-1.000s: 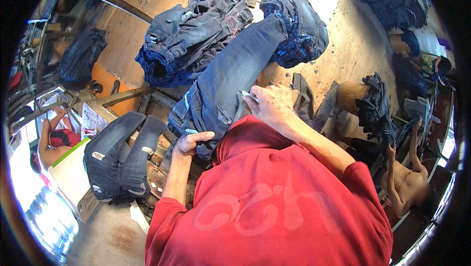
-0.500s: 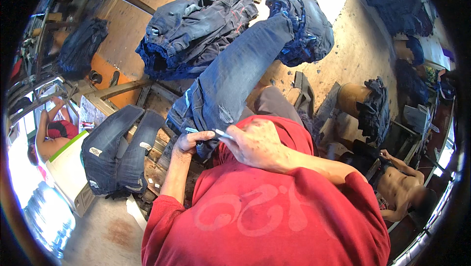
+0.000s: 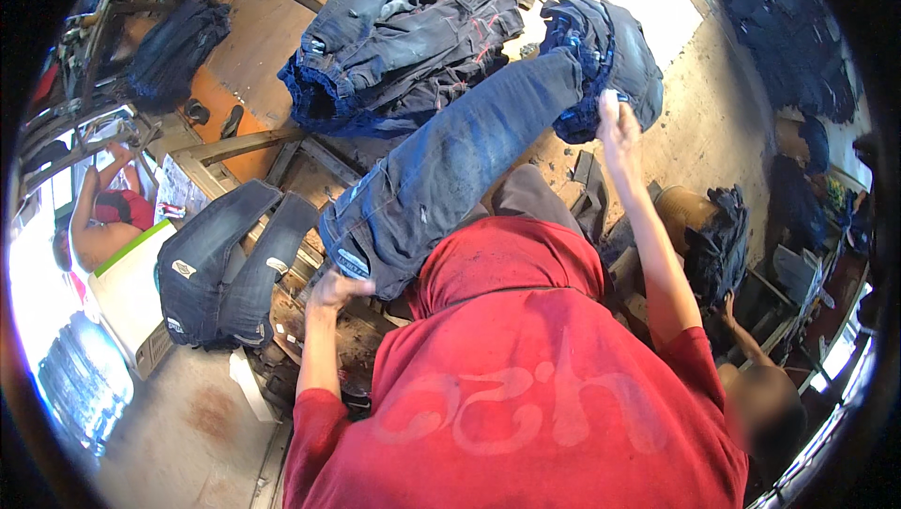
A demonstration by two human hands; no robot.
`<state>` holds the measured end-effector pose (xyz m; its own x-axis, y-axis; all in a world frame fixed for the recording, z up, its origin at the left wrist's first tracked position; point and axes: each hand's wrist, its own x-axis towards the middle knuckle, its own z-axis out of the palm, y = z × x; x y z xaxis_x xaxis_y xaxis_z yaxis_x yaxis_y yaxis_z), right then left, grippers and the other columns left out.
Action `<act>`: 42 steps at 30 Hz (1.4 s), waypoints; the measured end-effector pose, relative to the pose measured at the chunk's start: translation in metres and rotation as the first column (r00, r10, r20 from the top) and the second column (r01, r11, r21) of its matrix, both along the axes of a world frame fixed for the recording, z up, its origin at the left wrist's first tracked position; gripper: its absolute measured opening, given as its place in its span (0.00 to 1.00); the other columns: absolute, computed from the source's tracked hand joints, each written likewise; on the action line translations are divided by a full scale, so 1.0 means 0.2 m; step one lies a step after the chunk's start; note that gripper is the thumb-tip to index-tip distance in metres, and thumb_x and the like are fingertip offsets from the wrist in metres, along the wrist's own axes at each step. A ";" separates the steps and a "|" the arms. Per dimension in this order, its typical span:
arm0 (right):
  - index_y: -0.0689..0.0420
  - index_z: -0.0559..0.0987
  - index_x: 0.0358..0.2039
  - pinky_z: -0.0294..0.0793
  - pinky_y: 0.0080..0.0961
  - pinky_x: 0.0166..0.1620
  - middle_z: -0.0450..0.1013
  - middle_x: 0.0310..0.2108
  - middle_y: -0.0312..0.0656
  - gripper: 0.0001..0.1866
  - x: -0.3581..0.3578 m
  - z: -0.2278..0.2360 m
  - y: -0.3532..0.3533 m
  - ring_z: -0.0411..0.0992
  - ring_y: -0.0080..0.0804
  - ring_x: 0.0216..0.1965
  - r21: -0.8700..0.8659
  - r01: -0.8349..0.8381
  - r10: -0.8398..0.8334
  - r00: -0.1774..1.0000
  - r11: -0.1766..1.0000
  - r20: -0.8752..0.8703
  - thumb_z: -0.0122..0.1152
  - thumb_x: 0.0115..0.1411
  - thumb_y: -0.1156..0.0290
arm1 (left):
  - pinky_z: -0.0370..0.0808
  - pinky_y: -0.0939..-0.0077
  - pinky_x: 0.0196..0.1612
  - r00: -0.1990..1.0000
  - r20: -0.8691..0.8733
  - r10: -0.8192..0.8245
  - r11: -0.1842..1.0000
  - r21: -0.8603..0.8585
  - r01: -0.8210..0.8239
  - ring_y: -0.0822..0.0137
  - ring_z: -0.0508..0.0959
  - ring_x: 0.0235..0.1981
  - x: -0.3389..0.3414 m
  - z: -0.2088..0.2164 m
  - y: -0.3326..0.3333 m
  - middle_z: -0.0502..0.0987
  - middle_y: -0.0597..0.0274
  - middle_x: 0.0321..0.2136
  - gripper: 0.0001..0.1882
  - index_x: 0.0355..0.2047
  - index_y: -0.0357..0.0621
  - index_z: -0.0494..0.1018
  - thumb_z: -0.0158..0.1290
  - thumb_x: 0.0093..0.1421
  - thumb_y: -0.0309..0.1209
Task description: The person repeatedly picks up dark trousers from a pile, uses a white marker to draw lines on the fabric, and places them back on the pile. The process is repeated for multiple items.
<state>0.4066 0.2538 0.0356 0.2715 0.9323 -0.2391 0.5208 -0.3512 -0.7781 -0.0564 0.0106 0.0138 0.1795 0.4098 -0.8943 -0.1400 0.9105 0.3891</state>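
Note:
A pair of blue jeans [image 3: 460, 157] stretches diagonally from my lap, its far end resting against a bundle of folded jeans [image 3: 638, 63]. My left hand [image 3: 338, 293] grips the waistband at the near end, fingers closed on the denim beside a pale label [image 3: 353, 263]. My right hand [image 3: 619, 129] is reached out to the right, away from the waistband and beside the bundle. Its fingers are closed around a small pale stick-like tool [image 3: 611, 96], mostly hidden and blurred.
A large pile of dark jeans [image 3: 404, 59] lies ahead on the wooden surface. To my left, another pair of jeans [image 3: 221, 274] hangs over a wooden frame. Denim [image 3: 718, 237] is heaped at right. Other people sit at far left [image 3: 117, 209] and lower right [image 3: 760, 406].
My right hand has left the waistband and swung forward and right to the bundle. My left hand keeps hold of the waistband, and the jeans lie straighter.

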 end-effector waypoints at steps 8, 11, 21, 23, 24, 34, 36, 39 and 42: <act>0.48 0.84 0.29 0.46 0.20 0.20 0.61 0.17 0.19 0.18 0.29 -0.64 0.37 0.53 0.12 0.15 -0.254 0.273 -0.359 0.836 0.928 -0.415 0.84 0.58 0.50 | 0.73 0.74 0.60 0.927 -0.232 -0.296 0.949 -0.179 0.258 0.74 0.77 0.52 0.14 0.13 -0.05 0.82 0.70 0.52 0.33 0.55 0.36 0.79 0.80 0.51 0.30; 0.59 0.87 0.29 0.64 0.28 0.34 0.70 0.22 0.26 0.21 0.48 -0.71 0.68 0.63 0.20 0.27 -0.080 0.351 -0.360 0.918 0.933 -0.167 0.79 0.64 0.53 | 0.74 0.70 0.62 0.978 -0.206 0.025 0.993 0.116 -0.001 0.72 0.78 0.54 0.36 0.10 0.09 0.81 0.67 0.54 0.30 0.60 0.37 0.76 0.75 0.58 0.28; 0.57 0.84 0.54 0.69 0.28 0.35 0.72 0.32 0.33 0.30 0.93 -0.48 1.90 0.66 0.22 0.31 -0.011 -0.138 0.138 0.989 0.990 0.052 0.67 0.68 0.42 | 0.80 0.73 0.53 0.696 0.500 0.515 0.716 0.196 -0.670 0.74 0.84 0.46 1.38 -0.28 1.17 0.84 0.74 0.44 0.11 0.51 0.49 0.79 0.63 0.72 0.36; 0.53 0.85 0.50 0.63 0.22 0.27 0.67 0.23 0.26 0.27 0.87 -0.37 1.82 0.60 0.16 0.23 -0.023 -0.223 0.221 0.973 0.975 -0.069 0.64 0.70 0.40 | 0.79 0.56 0.63 0.529 0.538 0.656 0.596 0.060 -0.801 0.63 0.82 0.57 1.41 -0.28 1.26 0.83 0.66 0.55 0.18 0.59 0.49 0.77 0.62 0.72 0.35; 0.53 0.84 0.48 0.61 0.21 0.27 0.66 0.23 0.25 0.27 0.80 -0.37 1.71 0.60 0.15 0.22 -0.001 -0.181 0.180 0.981 0.984 -0.073 0.62 0.72 0.40 | 0.78 0.54 0.65 0.524 0.522 0.673 0.609 0.009 -0.793 0.61 0.80 0.60 1.39 -0.27 1.25 0.81 0.65 0.57 0.20 0.61 0.48 0.76 0.63 0.72 0.35; 0.52 0.79 0.37 0.58 0.15 0.23 0.65 0.19 0.25 0.18 0.50 -0.29 0.61 0.61 0.11 0.19 -0.187 -0.276 0.201 0.919 0.943 -0.340 0.56 0.79 0.53 | 0.77 0.47 0.65 0.904 0.291 0.314 0.850 0.338 -0.404 0.58 0.74 0.68 0.80 -0.14 0.52 0.75 0.57 0.66 0.30 0.72 0.47 0.64 0.58 0.72 0.24; 0.52 0.79 0.39 0.61 0.16 0.24 0.66 0.21 0.26 0.17 0.42 -0.29 0.48 0.63 0.12 0.21 -0.201 -0.252 0.170 0.920 0.947 -0.353 0.55 0.80 0.52 | 0.75 0.36 0.65 0.771 0.508 0.383 0.764 0.295 -0.574 0.53 0.72 0.70 0.81 -0.14 0.49 0.71 0.61 0.70 0.33 0.76 0.56 0.59 0.56 0.75 0.28; 0.59 0.80 0.49 0.81 0.38 0.46 0.82 0.35 0.48 0.29 0.23 -0.29 0.44 0.84 0.40 0.39 -0.131 -0.303 0.301 0.953 0.944 -0.031 0.53 0.77 0.42 | 0.73 0.44 0.69 0.787 0.482 0.384 0.819 0.216 -0.532 0.52 0.72 0.69 0.94 -0.20 0.59 0.68 0.59 0.72 0.39 0.76 0.47 0.57 0.63 0.70 0.28; 0.60 0.77 0.65 0.79 0.47 0.59 0.80 0.55 0.63 0.54 -0.05 -0.38 0.67 0.78 0.57 0.60 -0.277 -0.559 0.622 0.731 0.782 0.281 0.58 0.60 0.21 | 0.70 0.55 0.71 0.946 0.300 0.120 0.930 0.301 -0.213 0.56 0.75 0.66 1.09 -0.25 0.76 0.71 0.57 0.69 0.49 0.75 0.40 0.57 0.72 0.59 0.24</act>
<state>0.3964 0.3873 -0.0396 -0.2286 0.8867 -0.4019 0.8818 0.0136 -0.4715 0.1619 0.1618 -0.0352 0.2992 0.7141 -0.6329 -0.4210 0.6940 0.5840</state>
